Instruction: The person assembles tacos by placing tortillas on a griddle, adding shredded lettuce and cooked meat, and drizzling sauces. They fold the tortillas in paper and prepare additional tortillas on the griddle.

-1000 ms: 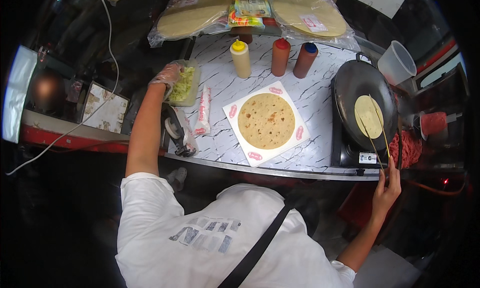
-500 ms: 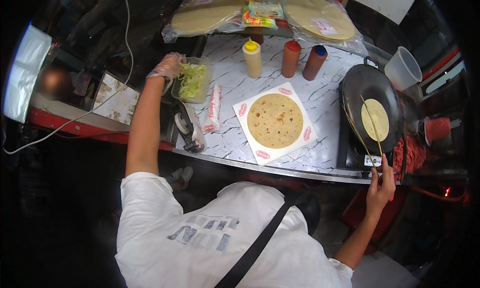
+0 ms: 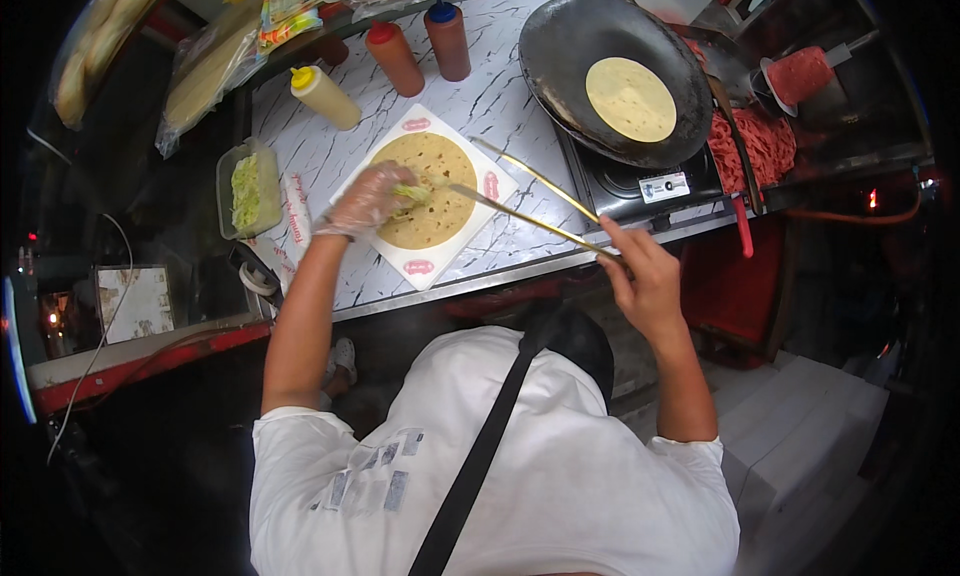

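a browned flatbread [image 3: 432, 191] lies flat on a white paper sheet [image 3: 425, 198] set cornerwise on the marble-patterned counter [image 3: 500, 96], and a small clump of green shredded lettuce [image 3: 410, 192] sits at its left side under the fingertips of the left hand [image 3: 365, 201]. that hand wears a clear plastic glove and its fingers are pinched down on the lettuce; half a second ago it was over at the clear tub of lettuce [image 3: 248, 189] at the counter's left edge, so it has crossed to the flatbread since then. the right hand [image 3: 645, 281], bare, is closed around the near end of long metal tongs [image 3: 530, 208], whose two arms are spread a little and whose tips reach to the right side of the flatbread; earlier the same hand held them over the pan. the dark round pan [image 3: 610, 76] sits on a burner to the right with a pale, unbrowned flatbread [image 3: 630, 98] in it, as before. behind the paper sheet stand three squeeze bottles, yellow [image 3: 322, 96], red [image 3: 394, 58] and one with a blue cap [image 3: 448, 39]. a heap of red minced meat [image 3: 755, 146] lies right of the pan. the view itself has swung, so the counter now fills the upper middle.
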{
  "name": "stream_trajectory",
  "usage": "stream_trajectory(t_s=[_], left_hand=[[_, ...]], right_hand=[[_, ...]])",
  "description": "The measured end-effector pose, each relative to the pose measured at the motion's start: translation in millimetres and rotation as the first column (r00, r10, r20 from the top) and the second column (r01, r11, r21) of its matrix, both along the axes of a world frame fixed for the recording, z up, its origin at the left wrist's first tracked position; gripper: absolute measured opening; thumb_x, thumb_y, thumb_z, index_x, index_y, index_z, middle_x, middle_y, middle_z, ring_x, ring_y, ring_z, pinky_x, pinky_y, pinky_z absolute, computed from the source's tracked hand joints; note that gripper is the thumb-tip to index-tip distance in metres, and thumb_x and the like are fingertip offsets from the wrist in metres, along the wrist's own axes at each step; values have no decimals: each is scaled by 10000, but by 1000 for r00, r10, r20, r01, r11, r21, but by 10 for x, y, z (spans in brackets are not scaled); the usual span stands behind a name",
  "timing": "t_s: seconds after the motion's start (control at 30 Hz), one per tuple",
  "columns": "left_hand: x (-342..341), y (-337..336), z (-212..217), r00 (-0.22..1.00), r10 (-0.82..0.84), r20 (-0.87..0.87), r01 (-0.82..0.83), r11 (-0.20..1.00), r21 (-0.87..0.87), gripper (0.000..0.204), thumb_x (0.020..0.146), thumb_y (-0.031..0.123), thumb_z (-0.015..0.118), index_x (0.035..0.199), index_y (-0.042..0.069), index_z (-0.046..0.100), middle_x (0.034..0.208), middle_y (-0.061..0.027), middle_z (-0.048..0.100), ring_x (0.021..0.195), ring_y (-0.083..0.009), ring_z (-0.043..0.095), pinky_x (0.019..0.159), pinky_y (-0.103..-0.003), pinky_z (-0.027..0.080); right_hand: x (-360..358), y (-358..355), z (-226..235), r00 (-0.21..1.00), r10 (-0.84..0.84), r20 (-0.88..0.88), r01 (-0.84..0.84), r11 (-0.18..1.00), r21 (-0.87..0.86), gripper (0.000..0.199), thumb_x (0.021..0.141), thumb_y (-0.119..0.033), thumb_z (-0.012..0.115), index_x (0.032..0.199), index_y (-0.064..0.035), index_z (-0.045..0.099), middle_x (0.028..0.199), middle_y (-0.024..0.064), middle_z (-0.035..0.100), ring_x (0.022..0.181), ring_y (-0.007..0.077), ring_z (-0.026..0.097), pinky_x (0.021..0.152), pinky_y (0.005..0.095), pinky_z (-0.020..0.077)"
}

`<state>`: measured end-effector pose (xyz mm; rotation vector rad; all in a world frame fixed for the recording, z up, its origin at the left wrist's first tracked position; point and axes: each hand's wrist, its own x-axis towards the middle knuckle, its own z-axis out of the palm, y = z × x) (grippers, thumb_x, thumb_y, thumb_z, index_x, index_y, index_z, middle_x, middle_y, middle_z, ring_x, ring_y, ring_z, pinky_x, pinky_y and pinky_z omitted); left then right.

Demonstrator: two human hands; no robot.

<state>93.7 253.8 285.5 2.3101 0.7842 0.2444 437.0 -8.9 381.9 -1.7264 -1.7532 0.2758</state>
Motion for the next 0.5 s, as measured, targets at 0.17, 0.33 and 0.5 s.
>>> stream_trajectory(t_s=[0.17, 0.33, 0.5], left_hand=[[-21, -122, -201, 999, 38, -24, -37, 999, 35, 459, 828, 214, 770, 1261, 94, 678, 1280, -166, 642, 1248, -379, 549, 1107, -447, 413], [-317, -114, -288, 997, 69, -34, -63, 985, 159, 397, 807, 177, 771, 1190, 91, 705, 1281, -147, 649, 1198, -374, 571, 1073, -461, 431], [-339, -73, -399, 992, 119, 44, -127, 936, 327, 326, 774, 168, 764, 1096, 120, 736, 1283, -105, 644, 1191, -354, 544, 1017, -490, 436]], right_hand=[[-106, -80, -244, 1000, -19, -17, 18, 996, -88, 470, 868, -109, 727, 1332, -109, 649, 878, 115, 643, 705, 305, 646, 636, 394, 511], [-502, 171, -564, 999, -8, 47, 13, 992, -124, 403, 893, -166, 702, 1292, -115, 672, 819, 107, 634, 678, 301, 651, 607, 404, 522], [-727, 438, -658, 986, 10, 166, 7, 995, -103, 377, 882, -124, 707, 1258, -107, 687, 767, 119, 625, 610, 323, 624, 555, 425, 491]])
